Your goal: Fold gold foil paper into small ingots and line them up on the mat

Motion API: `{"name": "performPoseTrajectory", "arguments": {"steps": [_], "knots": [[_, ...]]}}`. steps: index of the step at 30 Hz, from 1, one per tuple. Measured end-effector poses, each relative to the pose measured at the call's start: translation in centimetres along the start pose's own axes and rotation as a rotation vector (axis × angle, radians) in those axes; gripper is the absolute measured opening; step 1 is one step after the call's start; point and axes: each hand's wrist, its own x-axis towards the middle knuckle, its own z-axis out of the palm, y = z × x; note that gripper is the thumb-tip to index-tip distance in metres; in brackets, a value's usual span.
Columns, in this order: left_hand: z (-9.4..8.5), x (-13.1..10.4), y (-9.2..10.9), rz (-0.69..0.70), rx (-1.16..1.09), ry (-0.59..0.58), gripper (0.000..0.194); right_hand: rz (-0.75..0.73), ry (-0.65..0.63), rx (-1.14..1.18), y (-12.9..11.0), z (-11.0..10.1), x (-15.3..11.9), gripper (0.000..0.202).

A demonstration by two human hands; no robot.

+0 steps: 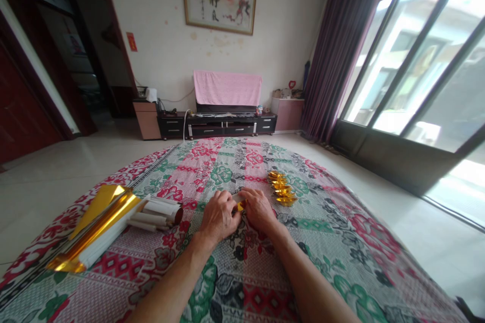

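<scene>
Both hands meet over the middle of a flower-patterned cloth [223, 174]. My left hand [220, 217] and my right hand [259, 209] are closed on one small piece of gold paper [241, 205], its pale underside showing along the top. The fingers cover most of the paper, so its shape is hard to make out. Beyond my right hand stands a row of several folded gold paper pieces [282, 190]. Off to the left lie gold foil sheets [102, 222], partly curled, beside several white paper rolls [155, 212].
Across the room stands a black TV cabinet [223, 128], with a pink cloth [227, 88] draped over a screen. A framed picture [220, 2] hangs above. Purple curtains [333, 50] and a large window [417, 60] are at right. Pale floor tiles [98, 161] surround the covered surface.
</scene>
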Motion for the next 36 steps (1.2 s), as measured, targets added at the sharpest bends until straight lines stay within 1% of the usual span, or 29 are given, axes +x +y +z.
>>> {"name": "performPoseTrajectory", "arguments": {"steps": [5, 12, 16, 22, 26, 31, 36], "knots": [[0.5, -0.1, -0.4, -0.032, -0.025, 0.001, 0.008, 0.023, 0.016, -0.007, 0.2, 0.2, 0.1, 0.036], [0.7, 0.0, -1.2, -0.073, -0.013, -0.018, 0.014, 0.046, 0.064, 0.000, 0.0, 0.2, 0.2, 0.022], [0.7, 0.0, -1.2, -0.124, 0.014, -0.003, 0.013, 0.084, 0.070, -0.024, -0.2, 0.2, 0.1, 0.016], [0.4, 0.0, -1.0, -0.198, 0.060, 0.011, 0.013, 0.101, 0.062, -0.039, -0.5, 0.2, 0.0, 0.026], [0.4, 0.0, -0.9, -0.184, 0.060, -0.004, 0.014, 0.105, 0.051, -0.044, -0.8, 0.0, 0.0, 0.028], [0.5, -0.1, -0.8, -0.096, 0.018, -0.033, 0.012, 0.103, 0.074, -0.024, -1.3, -0.2, -0.2, 0.029], [0.5, 0.0, -1.1, -0.069, -0.034, -0.054, 0.019, 0.080, 0.116, 0.111, -0.9, -0.2, -0.1, 0.033]]}}
